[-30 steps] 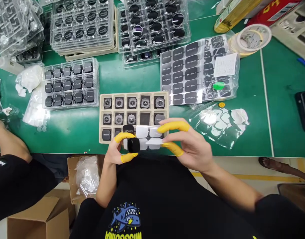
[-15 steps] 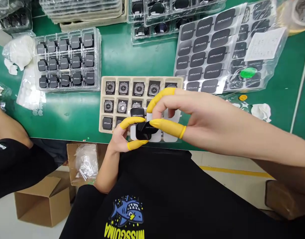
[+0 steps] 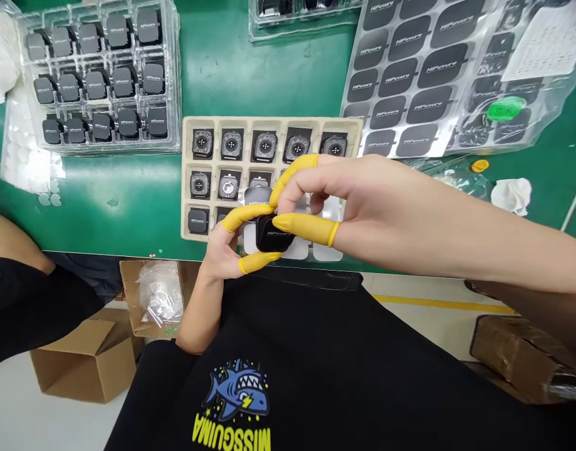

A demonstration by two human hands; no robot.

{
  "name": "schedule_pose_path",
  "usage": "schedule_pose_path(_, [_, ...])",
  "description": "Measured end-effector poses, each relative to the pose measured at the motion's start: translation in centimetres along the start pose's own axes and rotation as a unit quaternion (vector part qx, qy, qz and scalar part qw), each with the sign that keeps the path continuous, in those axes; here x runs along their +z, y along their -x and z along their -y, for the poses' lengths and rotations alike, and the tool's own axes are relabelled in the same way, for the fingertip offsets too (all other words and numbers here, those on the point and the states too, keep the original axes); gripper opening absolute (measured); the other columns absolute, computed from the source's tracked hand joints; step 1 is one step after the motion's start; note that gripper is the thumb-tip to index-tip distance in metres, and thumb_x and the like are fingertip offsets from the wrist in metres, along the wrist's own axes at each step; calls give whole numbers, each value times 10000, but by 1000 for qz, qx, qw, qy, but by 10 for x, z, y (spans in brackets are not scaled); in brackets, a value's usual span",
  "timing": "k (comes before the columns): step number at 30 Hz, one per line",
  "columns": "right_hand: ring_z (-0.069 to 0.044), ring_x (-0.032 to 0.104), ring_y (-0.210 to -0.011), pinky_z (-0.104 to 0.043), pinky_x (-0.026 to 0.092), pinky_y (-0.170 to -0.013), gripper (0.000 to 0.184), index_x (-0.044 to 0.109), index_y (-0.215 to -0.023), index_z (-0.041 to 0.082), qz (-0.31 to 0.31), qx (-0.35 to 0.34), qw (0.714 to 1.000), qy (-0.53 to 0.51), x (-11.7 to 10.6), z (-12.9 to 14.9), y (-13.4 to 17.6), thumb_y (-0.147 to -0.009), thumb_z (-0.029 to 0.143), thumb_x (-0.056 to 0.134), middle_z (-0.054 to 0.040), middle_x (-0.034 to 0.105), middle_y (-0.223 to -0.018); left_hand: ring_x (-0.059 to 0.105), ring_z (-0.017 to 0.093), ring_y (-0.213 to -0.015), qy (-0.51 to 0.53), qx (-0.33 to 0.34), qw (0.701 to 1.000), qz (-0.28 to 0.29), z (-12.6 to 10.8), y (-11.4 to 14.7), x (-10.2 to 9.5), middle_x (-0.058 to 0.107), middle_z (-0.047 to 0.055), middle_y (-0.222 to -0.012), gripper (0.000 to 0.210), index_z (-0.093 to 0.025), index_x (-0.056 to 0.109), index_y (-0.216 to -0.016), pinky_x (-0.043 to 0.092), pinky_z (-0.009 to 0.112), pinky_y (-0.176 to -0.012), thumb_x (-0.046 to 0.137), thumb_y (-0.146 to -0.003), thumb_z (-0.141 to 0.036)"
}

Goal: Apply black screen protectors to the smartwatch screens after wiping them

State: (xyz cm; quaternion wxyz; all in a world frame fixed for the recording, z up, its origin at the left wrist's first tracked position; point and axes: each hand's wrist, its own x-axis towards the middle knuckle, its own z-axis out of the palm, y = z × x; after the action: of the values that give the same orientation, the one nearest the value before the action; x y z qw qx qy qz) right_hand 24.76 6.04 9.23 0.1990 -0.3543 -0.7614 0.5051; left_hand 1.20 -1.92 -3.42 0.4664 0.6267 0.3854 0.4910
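Note:
My left hand [image 3: 218, 255], with yellow finger cots on its thumb and finger, grips a black square smartwatch [image 3: 267, 248] by its edges. A dark film sticker [image 3: 279, 234] printed "HiFuture" lies over the watch's face. Closed at the sticker's upper right edge is my right hand [image 3: 363, 203], its thumb and index finger also in yellow cots; the fingertips partly cover the sticker. Beneath the hands is a sticker sheet [image 3: 294, 250] with pale blank patches and a dark sticker at its upper left. It overlaps a beige tray [image 3: 185, 181] holding several watches in compartments.
At the left stands a clear plastic tray [image 3: 178, 81] of dark square pieces. More sticker sheets [image 3: 450, 134] lie at the right, near a crumpled white tissue [image 3: 512, 195]. A co-worker's arm [image 3: 17, 241] rests at the left edge. Open cardboard boxes [image 3: 76, 376] stand below the table.
The sticker was curled and tilted above the watch; now it lies flatter over the face. My right hand has shifted slightly left and up in view. The camera view has moved closer to the table.

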Motion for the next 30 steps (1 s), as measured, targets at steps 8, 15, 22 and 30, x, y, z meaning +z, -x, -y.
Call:
schedule_pose_path(8, [-207,655,-834,-398,581,-752,265,752,-918,245,-4,12,1000,2,5,-3,-1,-1106,430,737,-52,707,-967,863,335,-1127,-5,-32,999,14,4,6,-3,840,86,-1244,722,-297,696,-1481,747,527,-1002,883,-903,-686])
schedule_pose_path(15, [-216,663,-864,-411,580,-803,191,761,-946,267,3,10,1000,-11,7,-9,1,-1100,374,723,-40,719,-1000,870,317,-1096,15,-35,999,21,5,9,-3,848,84,-1263,721,-306,679,-1495,750,492,-970,904,-899,-644])
schedule_pose_path(22, [-202,626,-830,-368,495,-704,139,763,-943,265,22,28,999,-15,7,-8,-1,-1072,309,737,-34,708,-973,844,242,-926,43,-21,999,23,0,5,-3,850,56,-1155,669,-294,695,-1481,714,372,-811,939,-904,-530])
schedule_pose_path(30, [-231,601,-901,-382,437,-746,150,763,-906,247,45,105,992,-51,7,-2,-5,-1015,349,760,-58,707,-986,829,197,-924,79,16,997,19,0,-3,-2,857,32,-1132,692,-280,721,-1479,678,299,-846,993,-853,-399])
